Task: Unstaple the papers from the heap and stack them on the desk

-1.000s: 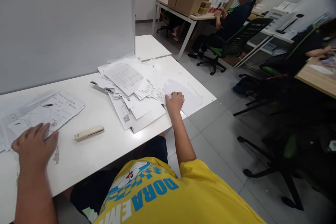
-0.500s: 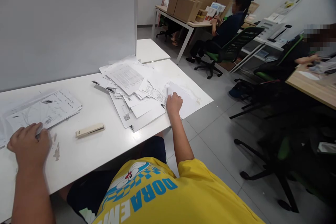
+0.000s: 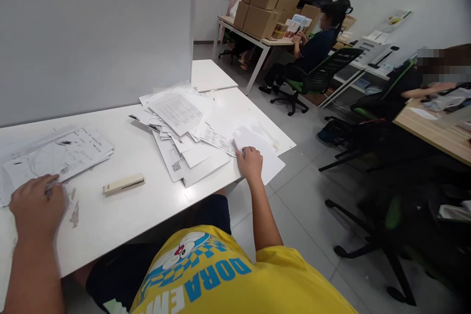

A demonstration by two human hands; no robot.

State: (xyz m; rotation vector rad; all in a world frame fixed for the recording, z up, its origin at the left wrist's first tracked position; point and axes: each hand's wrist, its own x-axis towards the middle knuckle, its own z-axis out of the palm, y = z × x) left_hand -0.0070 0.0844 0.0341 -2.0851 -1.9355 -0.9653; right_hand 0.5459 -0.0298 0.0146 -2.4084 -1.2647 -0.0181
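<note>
My left hand rests on the near edge of a stack of papers with handwriting and dark marks. Its thumb and index finger are apart, and something greyish between them is too unclear to name. My right hand is closed on a white sheet of paper that overhangs the table's front right edge; its fingertips are partly hidden. Left of that hand lies a messy heap of printed papers, cards and slips. A cream stapler lies between the stack and the heap.
The white table meets a grey partition at the back. Cardboard boxes stand on a far desk, where a person sits. Another person sits at a wooden desk on the right. Office chairs occupy the floor there.
My right hand has moved right and toward me, drawing the white sheet farther over the table edge. My left hand stays by the stack. The camera view has tilted slightly.
</note>
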